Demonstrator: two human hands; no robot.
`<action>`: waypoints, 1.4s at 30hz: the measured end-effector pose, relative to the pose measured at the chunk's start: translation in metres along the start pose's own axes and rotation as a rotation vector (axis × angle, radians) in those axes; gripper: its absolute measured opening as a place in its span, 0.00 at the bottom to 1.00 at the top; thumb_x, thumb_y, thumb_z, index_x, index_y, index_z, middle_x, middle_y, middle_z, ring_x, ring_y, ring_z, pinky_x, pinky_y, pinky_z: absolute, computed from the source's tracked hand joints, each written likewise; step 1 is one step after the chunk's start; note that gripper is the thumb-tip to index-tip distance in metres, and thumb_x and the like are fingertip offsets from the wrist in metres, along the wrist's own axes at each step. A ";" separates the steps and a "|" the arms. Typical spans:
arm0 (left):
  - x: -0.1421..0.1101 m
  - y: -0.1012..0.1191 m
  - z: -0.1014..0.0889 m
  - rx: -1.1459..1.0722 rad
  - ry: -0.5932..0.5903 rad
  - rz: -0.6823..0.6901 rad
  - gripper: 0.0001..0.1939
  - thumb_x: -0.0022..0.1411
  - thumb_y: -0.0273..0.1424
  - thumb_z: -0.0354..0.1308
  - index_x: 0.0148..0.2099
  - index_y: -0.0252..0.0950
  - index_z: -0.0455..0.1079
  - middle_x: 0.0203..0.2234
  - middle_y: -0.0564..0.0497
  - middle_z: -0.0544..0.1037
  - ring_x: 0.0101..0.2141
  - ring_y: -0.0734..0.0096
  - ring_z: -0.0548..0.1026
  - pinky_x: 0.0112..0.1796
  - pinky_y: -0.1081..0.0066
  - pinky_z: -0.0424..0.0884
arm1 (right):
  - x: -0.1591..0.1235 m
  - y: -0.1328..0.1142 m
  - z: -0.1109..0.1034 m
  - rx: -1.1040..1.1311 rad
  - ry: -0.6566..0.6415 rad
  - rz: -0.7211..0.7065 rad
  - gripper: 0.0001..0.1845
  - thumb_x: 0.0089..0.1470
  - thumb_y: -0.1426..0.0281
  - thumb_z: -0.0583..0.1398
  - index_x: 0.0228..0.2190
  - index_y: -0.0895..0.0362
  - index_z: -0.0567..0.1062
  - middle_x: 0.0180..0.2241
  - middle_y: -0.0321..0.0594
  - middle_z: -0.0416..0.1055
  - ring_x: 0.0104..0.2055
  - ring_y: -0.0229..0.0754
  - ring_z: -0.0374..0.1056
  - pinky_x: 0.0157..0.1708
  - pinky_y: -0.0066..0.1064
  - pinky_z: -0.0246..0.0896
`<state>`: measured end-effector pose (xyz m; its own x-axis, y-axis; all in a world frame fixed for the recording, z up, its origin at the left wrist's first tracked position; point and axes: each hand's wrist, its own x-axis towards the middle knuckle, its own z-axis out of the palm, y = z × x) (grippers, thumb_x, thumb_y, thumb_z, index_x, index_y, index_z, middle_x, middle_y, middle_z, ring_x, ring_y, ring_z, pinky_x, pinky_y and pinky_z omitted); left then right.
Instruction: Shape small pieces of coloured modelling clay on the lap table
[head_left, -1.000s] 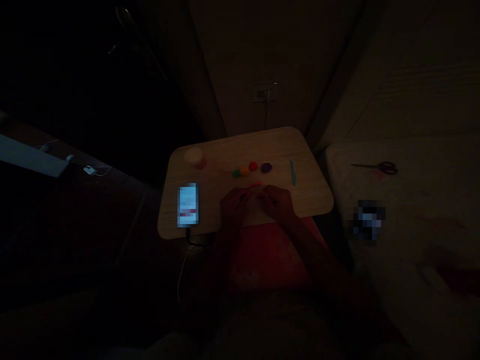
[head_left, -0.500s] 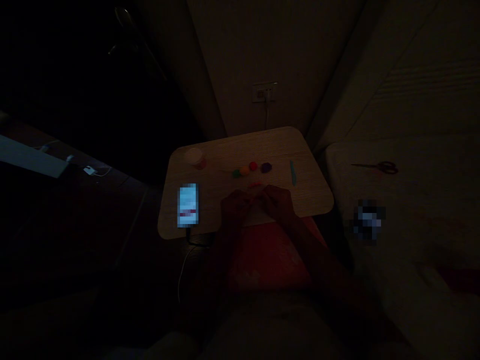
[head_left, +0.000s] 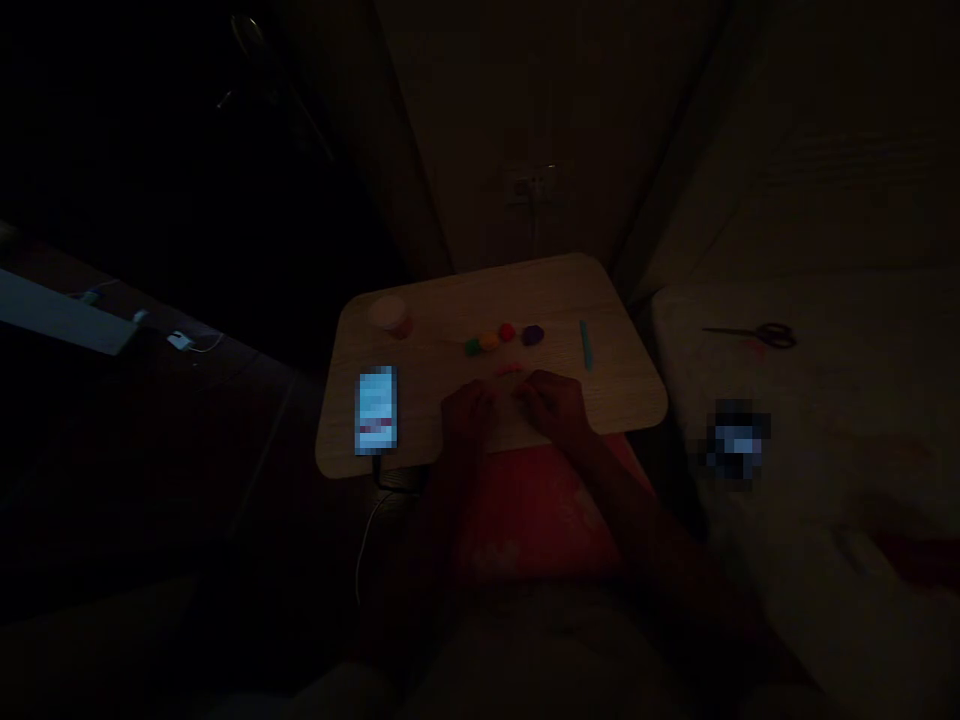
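Dim light hides much detail. My left hand rests low over the near part of the small table, fingers curled; whatever they pinch, if anything, cannot be made out. Facing it across a narrow gap, my right hand is also closed, with its fingertips hidden in shadow. Just beyond the fingertips lies a thin pinkish-red strip, perhaps clay. Farther back sit a green lump, an orange lump, a red ball and a purple lump, looking like modelling clay. A flat teal stick lies to their right.
On the wooden table stand a pale-lidded tub at back left and a lit phone with a cable at front left. Scissors and a blurred-out object lie on the pale surface at right. A wall socket is behind.
My left hand's fingers have drawn slightly back from my right hand, so the gap between them is wider. My right hand and the lumps stay in place.
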<state>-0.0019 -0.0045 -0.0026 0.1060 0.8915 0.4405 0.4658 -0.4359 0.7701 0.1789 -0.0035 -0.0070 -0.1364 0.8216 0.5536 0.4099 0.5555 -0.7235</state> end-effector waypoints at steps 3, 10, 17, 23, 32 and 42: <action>0.001 -0.002 0.000 -0.012 0.008 0.007 0.18 0.72 0.38 0.49 0.34 0.36 0.75 0.28 0.50 0.77 0.30 0.68 0.74 0.34 0.69 0.69 | 0.000 0.000 0.000 0.002 -0.003 0.004 0.23 0.68 0.60 0.52 0.27 0.55 0.78 0.26 0.41 0.75 0.28 0.40 0.71 0.30 0.32 0.63; 0.004 -0.004 -0.001 0.027 0.047 0.087 0.18 0.73 0.37 0.48 0.54 0.39 0.77 0.34 0.47 0.76 0.35 0.67 0.73 0.38 0.66 0.71 | 0.000 0.001 0.001 -0.021 0.013 -0.006 0.24 0.69 0.59 0.52 0.26 0.54 0.78 0.26 0.41 0.75 0.28 0.41 0.72 0.31 0.33 0.64; 0.003 -0.003 0.002 -0.037 0.050 0.039 0.15 0.71 0.36 0.53 0.52 0.39 0.77 0.39 0.47 0.81 0.38 0.67 0.77 0.42 0.67 0.73 | 0.000 0.000 0.000 -0.024 0.004 -0.011 0.23 0.69 0.60 0.52 0.27 0.55 0.78 0.26 0.41 0.75 0.28 0.40 0.71 0.31 0.33 0.64; 0.002 -0.002 0.002 -0.040 -0.009 0.012 0.12 0.69 0.37 0.57 0.41 0.37 0.79 0.35 0.48 0.83 0.36 0.66 0.80 0.42 0.66 0.75 | -0.001 0.000 0.000 -0.026 0.008 0.005 0.23 0.68 0.60 0.52 0.26 0.55 0.78 0.26 0.40 0.75 0.27 0.39 0.70 0.30 0.32 0.63; 0.000 0.000 0.001 -0.022 0.035 0.056 0.10 0.60 0.36 0.66 0.30 0.36 0.74 0.27 0.52 0.78 0.30 0.71 0.75 0.34 0.71 0.70 | 0.000 0.001 0.001 -0.046 0.003 -0.010 0.24 0.69 0.60 0.51 0.26 0.55 0.78 0.26 0.41 0.75 0.28 0.40 0.71 0.31 0.33 0.63; 0.001 0.003 0.000 -0.079 0.012 0.013 0.23 0.73 0.42 0.47 0.33 0.36 0.75 0.28 0.49 0.78 0.31 0.69 0.75 0.36 0.69 0.71 | -0.001 0.003 0.001 -0.028 0.017 -0.013 0.22 0.68 0.62 0.53 0.26 0.55 0.76 0.25 0.40 0.74 0.27 0.40 0.70 0.30 0.32 0.62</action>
<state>-0.0003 -0.0045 0.0001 0.1011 0.8842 0.4559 0.3934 -0.4565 0.7980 0.1792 -0.0031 -0.0103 -0.1263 0.8121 0.5697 0.4331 0.5618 -0.7048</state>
